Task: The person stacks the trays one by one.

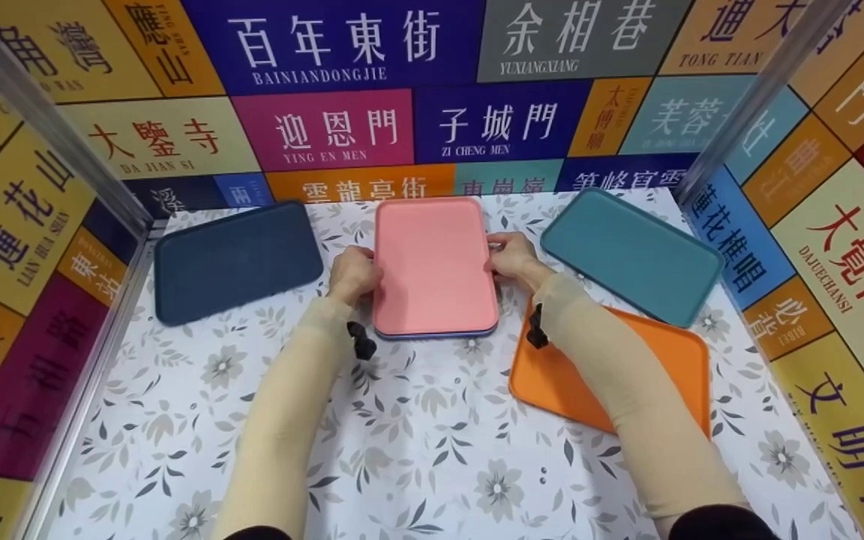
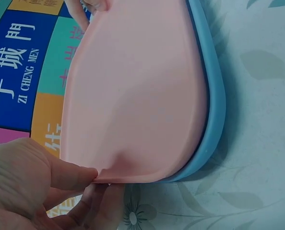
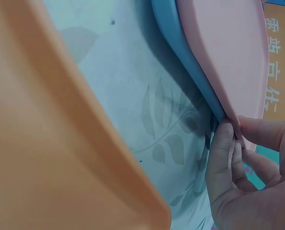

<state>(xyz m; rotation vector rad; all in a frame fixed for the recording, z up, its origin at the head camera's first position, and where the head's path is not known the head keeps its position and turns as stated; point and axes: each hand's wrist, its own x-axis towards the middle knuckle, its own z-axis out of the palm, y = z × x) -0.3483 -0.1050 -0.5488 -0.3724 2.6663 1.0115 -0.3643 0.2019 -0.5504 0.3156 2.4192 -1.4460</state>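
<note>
Lying nearest on the table (image 1: pixel 402 465), an orange tray (image 1: pixel 676 367) extends beneath the right forearm (image 1: pixel 608 360). Beyond it, a pink tray (image 1: pixel 434 262) lies over a blue tray (image 2: pixel 217 100), between the two hands: the left hand (image 1: pixel 353 274) pinches its left edge, thumb uppermost; the right hand's (image 1: pixel 514 259) fingers pinch its right edge. Toward the table's far edge lie a navy tray (image 1: pixel 237 262), left, and a teal tray (image 1: pixel 631 255), right.

Between my left hand (image 1: pixel 355 271) and right hand (image 1: pixel 514 257), the top tray (image 1: pixel 436 262) lies on the lower tray (image 2: pixel 216 110). The left tray (image 1: pixel 238 262) is left of these; to the right, the far tray (image 1: pixel 632 255), and before it the near tray (image 1: pixel 556 376), under my forearm (image 1: pixel 627 367).
</note>
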